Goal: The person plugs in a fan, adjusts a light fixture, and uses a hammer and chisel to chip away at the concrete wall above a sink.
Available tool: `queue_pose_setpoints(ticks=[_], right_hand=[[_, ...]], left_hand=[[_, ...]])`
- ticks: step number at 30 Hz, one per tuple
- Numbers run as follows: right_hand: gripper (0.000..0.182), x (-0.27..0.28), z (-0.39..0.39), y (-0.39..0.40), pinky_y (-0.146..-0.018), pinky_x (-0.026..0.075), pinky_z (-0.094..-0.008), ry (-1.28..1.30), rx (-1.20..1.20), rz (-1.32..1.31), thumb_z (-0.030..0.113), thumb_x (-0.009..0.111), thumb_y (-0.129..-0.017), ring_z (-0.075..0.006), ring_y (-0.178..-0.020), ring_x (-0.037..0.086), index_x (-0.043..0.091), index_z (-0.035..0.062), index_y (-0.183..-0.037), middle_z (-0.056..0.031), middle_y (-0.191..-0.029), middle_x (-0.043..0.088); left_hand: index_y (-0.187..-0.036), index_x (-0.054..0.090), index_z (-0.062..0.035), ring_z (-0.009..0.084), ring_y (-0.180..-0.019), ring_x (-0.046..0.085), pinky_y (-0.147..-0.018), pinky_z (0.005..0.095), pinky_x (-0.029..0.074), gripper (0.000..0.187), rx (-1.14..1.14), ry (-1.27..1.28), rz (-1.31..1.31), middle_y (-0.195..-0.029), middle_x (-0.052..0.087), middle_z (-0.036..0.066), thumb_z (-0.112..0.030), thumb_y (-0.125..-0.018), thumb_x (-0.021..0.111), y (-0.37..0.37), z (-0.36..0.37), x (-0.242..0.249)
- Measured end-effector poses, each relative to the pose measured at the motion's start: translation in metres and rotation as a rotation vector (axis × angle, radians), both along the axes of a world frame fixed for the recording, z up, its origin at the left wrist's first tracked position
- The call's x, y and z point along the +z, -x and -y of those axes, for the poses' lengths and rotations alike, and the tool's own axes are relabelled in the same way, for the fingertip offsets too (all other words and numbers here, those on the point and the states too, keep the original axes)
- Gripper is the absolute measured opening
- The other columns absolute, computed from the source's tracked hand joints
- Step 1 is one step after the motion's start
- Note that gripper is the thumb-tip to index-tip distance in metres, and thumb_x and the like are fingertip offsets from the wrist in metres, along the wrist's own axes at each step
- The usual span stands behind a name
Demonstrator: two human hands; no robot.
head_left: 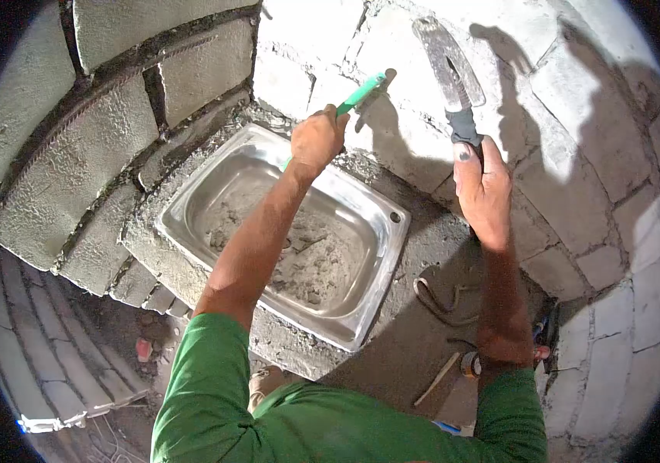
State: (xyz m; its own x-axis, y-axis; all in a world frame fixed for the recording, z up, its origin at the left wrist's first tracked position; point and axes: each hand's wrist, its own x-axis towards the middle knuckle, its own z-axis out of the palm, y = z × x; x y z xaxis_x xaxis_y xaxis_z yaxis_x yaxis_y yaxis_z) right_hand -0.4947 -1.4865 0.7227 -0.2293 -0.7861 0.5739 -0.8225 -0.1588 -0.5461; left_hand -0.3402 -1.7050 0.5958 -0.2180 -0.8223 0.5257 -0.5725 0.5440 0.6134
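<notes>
My left hand [318, 140] is closed round a green stick-like tool [361, 94], above the far edge of a metal sink [384, 255]. The tool's upper end points toward the block wall [415, 147]. Grey rubble and dust [310, 258] lie inside the sink. On the right, my right hand [486, 189] grips the dark wrapped handle of a worn, flat-bladed tool [451, 65], with the blade pointing up in front of the wall. Part of the sink is hidden behind my left forearm.
Block walls rise at the left and right. A looped cord [442, 305], a thin stick [436, 380] and a roll-like item [470, 364] lie on the surface at the lower right. A red object [144, 349] is at the lower left.
</notes>
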Motion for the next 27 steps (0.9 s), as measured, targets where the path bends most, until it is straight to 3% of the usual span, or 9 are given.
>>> queue_pose_setpoints(ticks=[3, 7, 11, 13, 14, 15, 17, 22, 27], right_hand=[[0.03, -0.007, 0.016, -0.002, -0.066, 0.049, -0.0453, 0.089, 0.015, -0.128, 0.03, 0.058, -0.094, -0.0488, -0.079, 0.059, 0.054, 0.0006, -0.093, -0.0261, -0.079, 0.062], [0.039, -0.048, 0.083, 0.046, -0.073, 0.05, -0.0517, -0.17, -0.139, -0.444, 0.036, 0.058, -0.093, -0.0475, -0.085, 0.063, 0.059, -0.0022, -0.102, -0.0296, -0.087, 0.064], [0.037, -0.036, 0.088, 0.035, -0.069, 0.049, -0.0461, -0.296, -0.213, -0.46, 0.032, 0.054, -0.095, -0.0466, -0.084, 0.063, 0.058, -0.0054, -0.099, -0.0292, -0.088, 0.064], [0.036, -0.041, 0.068, 0.024, -0.068, 0.049, -0.0444, -0.13, -0.156, -0.353, 0.03, 0.054, -0.096, -0.0419, -0.077, 0.065, 0.057, -0.0057, -0.101, -0.0284, -0.084, 0.064], [0.031, -0.043, 0.063, 0.031, -0.06, 0.048, -0.0377, -0.028, -0.101, -0.36, 0.026, 0.052, -0.096, -0.0269, -0.063, 0.061, 0.059, -0.0035, -0.102, -0.0178, -0.072, 0.062], [0.031, -0.039, 0.058, 0.031, -0.06, 0.048, -0.0377, -0.031, -0.107, -0.355, 0.026, 0.052, -0.096, -0.0269, -0.063, 0.061, 0.059, -0.0035, -0.102, -0.0178, -0.072, 0.062], [0.027, -0.024, 0.039, 0.023, -0.066, 0.049, -0.0445, -0.092, -0.112, -0.043, 0.027, 0.058, -0.093, -0.0418, -0.074, 0.063, 0.058, 0.001, -0.101, -0.0248, -0.083, 0.063], [0.023, -0.011, 0.041, 0.023, -0.057, 0.046, -0.035, -0.023, -0.017, 0.009, 0.022, 0.055, -0.095, -0.0224, -0.058, 0.057, 0.058, -0.0007, -0.094, -0.0147, -0.068, 0.059], [0.022, 0.004, 0.039, 0.002, -0.057, 0.046, -0.0349, -0.078, -0.012, 0.028, 0.021, 0.055, -0.095, -0.0206, -0.057, 0.056, 0.057, -0.0006, -0.093, -0.0136, -0.067, 0.059]], left_hand=[[-0.095, 0.057, -0.0025, 0.0425, -0.072, 0.066, -0.064, 0.0503, 0.052, 0.035, -0.033, 0.051, -0.012, -0.074, 0.065, 0.023, -0.037, -0.098, 0.05, -0.003, -0.002, 0.0], [-0.094, 0.058, -0.0023, 0.0424, -0.072, 0.066, -0.065, 0.051, 0.052, 0.037, -0.043, 0.085, 0.039, -0.074, 0.065, 0.023, -0.038, -0.098, 0.048, -0.003, 0.003, 0.0], [-0.094, 0.059, -0.0008, 0.0439, -0.077, 0.065, -0.07, 0.0531, 0.051, 0.042, -0.036, -0.09, 0.011, -0.077, 0.065, 0.026, -0.041, -0.097, 0.049, 0.003, 0.014, -0.015], [-0.094, 0.059, 0.0005, 0.0448, -0.078, 0.064, -0.07, 0.0522, 0.05, 0.045, -0.054, -0.126, -0.054, -0.078, 0.064, 0.028, -0.043, -0.097, 0.049, -0.004, 0.027, -0.026], [-0.094, 0.059, 0.0011, 0.0442, -0.077, 0.064, -0.069, 0.051, 0.049, 0.046, -0.093, -0.139, -0.124, -0.077, 0.063, 0.028, -0.044, -0.097, 0.049, -0.011, 0.027, -0.029], [-0.094, 0.06, 0.0016, 0.0435, -0.075, 0.064, -0.067, 0.0498, 0.049, 0.047, -0.135, -0.147, -0.19, -0.076, 0.062, 0.028, -0.044, -0.098, 0.049, -0.016, 0.026, -0.026], [-0.093, 0.06, 0.0024, 0.0391, -0.063, 0.062, -0.059, 0.0465, 0.047, 0.044, -0.133, -0.114, -0.246, -0.066, 0.059, 0.024, -0.041, -0.098, 0.052, -0.016, 0.023, -0.027], [-0.088, 0.059, 0.0017, 0.0448, -0.064, 0.063, -0.059, 0.0511, 0.05, 0.038, -0.119, -0.055, -0.251, -0.065, 0.062, 0.024, -0.035, -0.097, 0.053, 0.0, 0.019, -0.028], [-0.091, 0.058, -0.0004, 0.0431, -0.066, 0.065, -0.063, 0.052, 0.051, 0.036, -0.066, -0.05, -0.146, -0.068, 0.064, 0.024, -0.035, -0.098, 0.052, 0.0, 0.009, -0.026]])
